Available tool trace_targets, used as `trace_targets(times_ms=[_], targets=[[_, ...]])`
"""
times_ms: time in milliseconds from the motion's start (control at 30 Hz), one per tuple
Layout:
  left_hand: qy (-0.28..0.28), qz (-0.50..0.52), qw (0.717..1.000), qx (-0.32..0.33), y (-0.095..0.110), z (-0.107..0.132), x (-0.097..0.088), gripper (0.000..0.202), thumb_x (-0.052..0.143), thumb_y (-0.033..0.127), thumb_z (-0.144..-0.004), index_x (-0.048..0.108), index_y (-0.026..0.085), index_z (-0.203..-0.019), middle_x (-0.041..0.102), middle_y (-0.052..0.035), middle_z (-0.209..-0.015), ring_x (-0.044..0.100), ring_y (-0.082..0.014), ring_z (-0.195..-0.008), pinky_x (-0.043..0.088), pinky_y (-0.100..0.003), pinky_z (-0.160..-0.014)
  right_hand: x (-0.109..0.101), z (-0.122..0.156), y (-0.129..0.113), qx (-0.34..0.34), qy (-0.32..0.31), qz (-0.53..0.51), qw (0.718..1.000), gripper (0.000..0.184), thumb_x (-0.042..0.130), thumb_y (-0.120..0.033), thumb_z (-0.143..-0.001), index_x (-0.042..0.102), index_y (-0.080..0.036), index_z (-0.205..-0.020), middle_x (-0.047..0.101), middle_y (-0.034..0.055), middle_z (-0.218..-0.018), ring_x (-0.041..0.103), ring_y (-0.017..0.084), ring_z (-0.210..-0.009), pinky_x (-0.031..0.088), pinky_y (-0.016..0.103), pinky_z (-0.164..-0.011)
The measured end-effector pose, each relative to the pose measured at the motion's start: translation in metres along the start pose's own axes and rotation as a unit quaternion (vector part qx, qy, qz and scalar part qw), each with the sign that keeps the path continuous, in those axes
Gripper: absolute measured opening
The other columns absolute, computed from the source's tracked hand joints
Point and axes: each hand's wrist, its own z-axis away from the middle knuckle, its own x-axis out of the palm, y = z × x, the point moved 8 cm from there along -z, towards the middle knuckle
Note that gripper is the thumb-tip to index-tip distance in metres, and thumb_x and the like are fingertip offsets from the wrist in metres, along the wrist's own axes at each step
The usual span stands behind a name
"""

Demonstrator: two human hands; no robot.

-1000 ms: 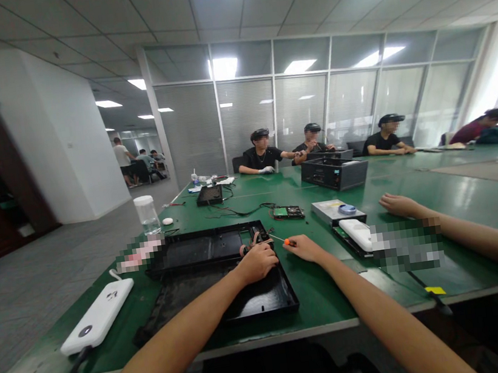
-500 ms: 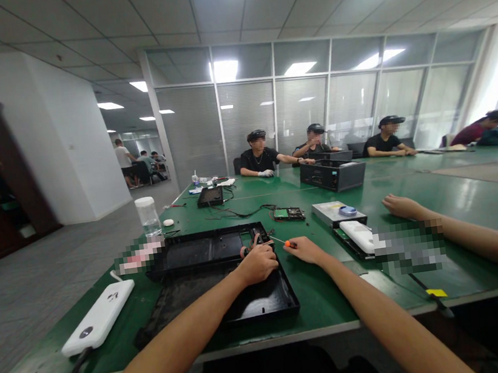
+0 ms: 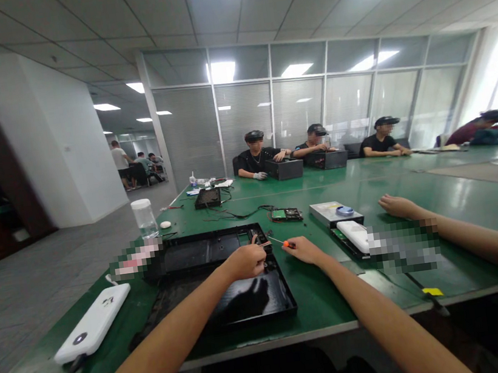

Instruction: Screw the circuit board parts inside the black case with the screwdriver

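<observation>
My left hand [image 3: 248, 261] is closed on a bundle of coloured wires [image 3: 262, 241], over the right side of an opened black plastic case [image 3: 268, 297]. The fingertips are partly hidden, so the exact grip is not plain. The case lies as two shallow halves, the far one [image 3: 202, 251] holding the wires in its right corner. To the right of the case, my right hand [image 3: 302, 249] rests on the table around a screwdriver [image 3: 286, 244] with an orange handle. Its thin shaft points left toward the wired corner.
On the green table [image 3: 328, 298] lie a white power bank [image 3: 92, 323], a clear jar [image 3: 146, 221], a green circuit board [image 3: 286, 214] and a metal drive [image 3: 326, 214] with a tape roll [image 3: 344, 211]. A neighbour's arm [image 3: 447, 227] rests at right. Across, people handle dark metal boxes [image 3: 284, 169].
My left hand has shifted slightly left and tilted, drawing the wires. The right hand stays put with the screwdriver. Across the table, a person has pulled the dark box back toward themself.
</observation>
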Motion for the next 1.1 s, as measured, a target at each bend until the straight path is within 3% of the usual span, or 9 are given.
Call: trace_targets(times_ms=[167,300,467,567,800,933,1100], targets=[[-0.064,-0.047,0.997,0.022,-0.010,0.017,0.005,0.003,0.050,0.016,-0.071,0.051,0.015,-0.069,0.056,-0.0046,-0.071,0.052,-0.0165,-0.068,0.042,-0.026,-0.064,0.000,0.000,-0.003,-0.007,-0.002,-0.005,1.000,0.033,0.043,-0.042,-0.077,0.061,-0.015,-0.068,0.056,0.0011,-0.060,0.045,0.011,-0.054,0.031,0.021,-0.053],[-0.075,-0.065,0.990,0.096,0.011,0.031,0.018,0.004,0.051,0.013,-0.071,0.051,0.015,-0.075,0.057,-0.0063,-0.078,0.052,-0.0185,-0.077,0.043,-0.029,-0.070,0.002,0.000,-0.001,0.006,-0.009,-0.004,1.000,0.035,0.043,-0.043,-0.077,0.061,-0.015,-0.066,0.055,0.0007,-0.058,0.044,0.011,-0.053,0.031,0.021,-0.053],[-0.087,-0.056,0.991,0.089,0.021,0.031,0.030,0.010,0.046,0.006,-0.074,0.052,0.014,-0.075,0.057,-0.0068,-0.077,0.053,-0.0167,-0.074,0.044,-0.027,-0.068,0.003,0.000,-0.001,0.009,-0.012,0.002,1.000,0.035,0.043,-0.043,-0.077,0.061,-0.015,-0.066,0.055,0.0004,-0.058,0.044,0.011,-0.053,0.031,0.021,-0.053],[-0.088,-0.045,0.992,0.078,0.022,0.033,0.026,0.012,0.046,0.006,-0.072,0.054,0.014,-0.076,0.057,-0.0076,-0.081,0.054,-0.0165,-0.075,0.044,-0.026,-0.069,0.002,0.000,-0.002,0.004,-0.010,0.003,1.000,0.034,0.043,-0.042,-0.077,0.061,-0.015,-0.067,0.055,0.0008,-0.059,0.044,0.011,-0.053,0.031,0.021,-0.053],[-0.055,0.023,0.997,0.041,0.019,0.043,0.004,0.035,0.053,0.015,-0.067,0.052,0.015,-0.102,0.060,-0.0058,-0.086,0.055,-0.0177,-0.079,0.043,-0.025,-0.073,0.001,0.001,-0.001,0.013,-0.016,-0.001,1.000,0.033,0.044,-0.042,-0.076,0.062,-0.015,-0.069,0.057,0.0015,-0.060,0.045,0.011,-0.054,0.033,0.022,-0.054],[-0.052,0.022,0.995,0.083,0.022,0.040,0.010,0.014,0.048,0.013,-0.075,0.057,0.017,-0.085,0.061,-0.0044,-0.082,0.056,-0.0153,-0.077,0.042,-0.023,-0.071,0.001,0.001,0.001,0.013,-0.011,0.002,1.000,0.033,0.044,-0.042,-0.076,0.062,-0.014,-0.070,0.057,0.0016,-0.061,0.044,0.011,-0.054,0.033,0.022,-0.055],[-0.071,-0.013,0.993,0.090,0.018,0.037,0.026,0.015,0.046,0.006,-0.075,0.057,0.016,-0.070,0.061,-0.0042,-0.071,0.056,-0.0147,-0.071,0.042,-0.023,-0.067,0.001,0.002,-0.002,0.002,-0.016,0.006,1.000,0.033,0.044,-0.042,-0.076,0.062,-0.014,-0.069,0.057,0.0018,-0.062,0.045,0.011,-0.056,0.033,0.021,-0.056]])
